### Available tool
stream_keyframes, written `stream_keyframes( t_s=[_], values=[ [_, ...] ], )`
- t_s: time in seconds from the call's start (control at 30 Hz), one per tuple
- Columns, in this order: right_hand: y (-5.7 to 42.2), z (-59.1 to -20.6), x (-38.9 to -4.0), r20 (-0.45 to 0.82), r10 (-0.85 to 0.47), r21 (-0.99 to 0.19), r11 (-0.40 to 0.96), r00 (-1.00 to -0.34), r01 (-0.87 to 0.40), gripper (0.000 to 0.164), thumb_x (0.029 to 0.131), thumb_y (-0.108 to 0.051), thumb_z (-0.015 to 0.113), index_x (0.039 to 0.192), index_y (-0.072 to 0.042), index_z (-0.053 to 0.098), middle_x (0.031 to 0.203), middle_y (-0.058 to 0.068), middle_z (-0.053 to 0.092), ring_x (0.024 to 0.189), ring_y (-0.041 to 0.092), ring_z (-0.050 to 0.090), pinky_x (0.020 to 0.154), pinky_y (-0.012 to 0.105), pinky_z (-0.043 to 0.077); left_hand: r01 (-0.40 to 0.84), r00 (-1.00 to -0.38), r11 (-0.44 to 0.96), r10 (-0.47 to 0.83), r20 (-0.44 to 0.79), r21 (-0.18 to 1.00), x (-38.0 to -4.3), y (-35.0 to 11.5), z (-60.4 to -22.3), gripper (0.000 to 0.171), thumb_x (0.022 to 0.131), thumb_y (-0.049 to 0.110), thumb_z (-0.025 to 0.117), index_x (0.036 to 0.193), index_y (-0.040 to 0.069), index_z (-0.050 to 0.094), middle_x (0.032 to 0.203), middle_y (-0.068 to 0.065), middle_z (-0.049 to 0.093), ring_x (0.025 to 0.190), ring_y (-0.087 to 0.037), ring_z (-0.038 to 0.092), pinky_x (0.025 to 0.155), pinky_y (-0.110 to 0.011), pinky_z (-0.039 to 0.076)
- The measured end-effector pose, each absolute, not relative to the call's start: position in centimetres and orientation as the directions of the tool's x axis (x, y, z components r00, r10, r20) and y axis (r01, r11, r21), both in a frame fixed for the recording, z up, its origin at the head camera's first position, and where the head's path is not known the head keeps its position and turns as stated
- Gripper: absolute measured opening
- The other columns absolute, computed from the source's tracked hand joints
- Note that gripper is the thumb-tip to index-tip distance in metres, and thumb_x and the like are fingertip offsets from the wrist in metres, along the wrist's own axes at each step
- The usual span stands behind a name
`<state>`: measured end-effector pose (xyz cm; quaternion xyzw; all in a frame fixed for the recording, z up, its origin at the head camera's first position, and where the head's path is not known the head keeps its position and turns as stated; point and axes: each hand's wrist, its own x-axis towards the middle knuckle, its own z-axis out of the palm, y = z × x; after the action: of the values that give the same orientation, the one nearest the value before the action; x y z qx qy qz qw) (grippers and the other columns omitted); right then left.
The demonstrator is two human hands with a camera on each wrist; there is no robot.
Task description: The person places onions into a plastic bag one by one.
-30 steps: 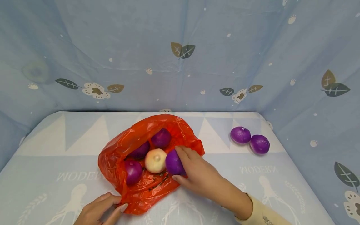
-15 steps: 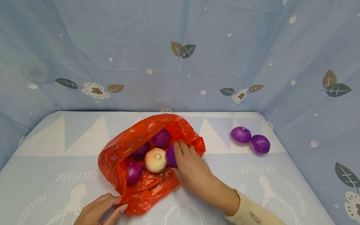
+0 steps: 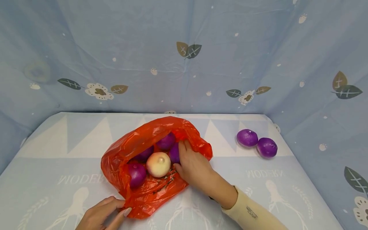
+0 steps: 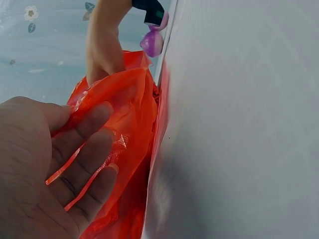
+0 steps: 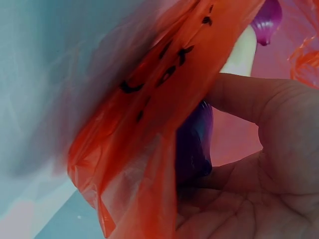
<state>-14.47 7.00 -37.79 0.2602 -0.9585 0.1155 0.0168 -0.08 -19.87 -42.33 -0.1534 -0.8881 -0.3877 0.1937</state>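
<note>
A red plastic bag (image 3: 119, 151) lies on its side on the table with its mouth toward me. My left hand (image 3: 100, 214) pinches the bag's near left edge; in the left wrist view its thumb and fingers (image 4: 94, 117) are at the red film. My right hand (image 3: 196, 167) reaches inside the bag's right side, its thumb and fingers around a purple onion (image 3: 174, 154), partly hidden by the hand. Left of that onion sits a pale yellow onion (image 3: 158, 164). More purple onions lie inside, one at the near left (image 3: 136, 174) and one at the back (image 3: 166, 141).
Two more purple onions, one (image 3: 247, 138) beside the other (image 3: 267, 148), stand at the table's back right. The pale patterned tablecloth (image 3: 230, 179) spreads around the bag. Blue printed curtains (image 3: 143, 57) hang behind and at the sides.
My right hand has moved farther into the bag with the purple onion, slightly left and away from me. The onion now lies closer to the back one. My left hand keeps its place.
</note>
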Motion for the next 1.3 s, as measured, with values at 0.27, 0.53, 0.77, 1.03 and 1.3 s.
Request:
stream_keyframes(
  t_s=[0.27, 0.53, 0.77, 1.03, 1.3],
  values=[
    [7.1, -38.4, -15.3, 0.076, -0.499, -0.226, 0.834, -0.863, -0.503, 0.066, 0.093, -0.032, 0.08, 0.138, 0.004, 0.047, 0.123, 0.017, 0.055, 0.077, 0.026, 0.068, 0.065, 0.042, 0.062, 0.445, -0.866, 0.645, 0.132, 0.483, 0.621, -0.3, -20.1, -42.6, 0.048, 0.065, -0.006, 0.093, 0.093, 0.027, 0.072, 0.085, 0.027, 0.058, 0.071, 0.004, 0.054, 0.064, -0.01, 0.047],
    [7.1, -38.8, -15.8, 0.063, -0.475, -0.28, 0.835, -0.877, -0.473, 0.07, 0.095, -0.034, 0.078, 0.145, 0.002, 0.043, 0.131, 0.017, 0.053, 0.094, 0.029, 0.067, 0.067, 0.046, 0.061, 0.449, -0.864, 0.638, 0.129, 0.487, 0.626, -0.3, -20.1, -42.7, 0.048, 0.065, -0.007, 0.093, 0.093, 0.026, 0.073, 0.086, 0.025, 0.06, 0.071, 0.004, 0.055, 0.064, -0.01, 0.047],
    [7.0, -38.9, -16.0, 0.015, -0.458, -0.333, 0.836, -0.889, -0.436, 0.073, 0.097, -0.037, 0.076, 0.15, -0.001, 0.039, 0.139, 0.015, 0.05, 0.104, 0.03, 0.066, 0.07, 0.049, 0.062, 0.433, -0.87, 0.647, 0.118, 0.479, 0.627, -0.2, -20.0, -42.7, 0.048, 0.064, -0.007, 0.093, 0.092, 0.026, 0.072, 0.085, 0.027, 0.058, 0.07, 0.005, 0.054, 0.064, -0.01, 0.047],
    [6.9, -39.1, -16.3, -0.016, -0.444, -0.352, 0.841, -0.896, -0.41, 0.077, 0.099, -0.039, 0.074, 0.154, -0.001, 0.035, 0.146, 0.017, 0.048, 0.111, 0.031, 0.065, 0.071, 0.05, 0.062, 0.449, -0.861, 0.626, 0.113, 0.496, 0.637, -0.2, -20.0, -42.8, 0.049, 0.063, -0.009, 0.093, 0.093, 0.025, 0.072, 0.084, 0.025, 0.059, 0.07, 0.004, 0.054, 0.063, -0.01, 0.047],
    [6.9, -39.4, -16.7, 0.001, -0.448, -0.361, 0.833, -0.894, -0.418, 0.074, 0.099, -0.039, 0.073, 0.152, -0.004, 0.036, 0.141, 0.016, 0.05, 0.12, 0.03, 0.061, 0.078, 0.049, 0.062, 0.435, -0.872, 0.632, 0.117, 0.476, 0.642, -0.2, -20.0, -42.7, 0.05, 0.063, -0.01, 0.093, 0.093, 0.025, 0.073, 0.085, 0.026, 0.058, 0.07, 0.004, 0.054, 0.064, -0.009, 0.047]
  ],
)
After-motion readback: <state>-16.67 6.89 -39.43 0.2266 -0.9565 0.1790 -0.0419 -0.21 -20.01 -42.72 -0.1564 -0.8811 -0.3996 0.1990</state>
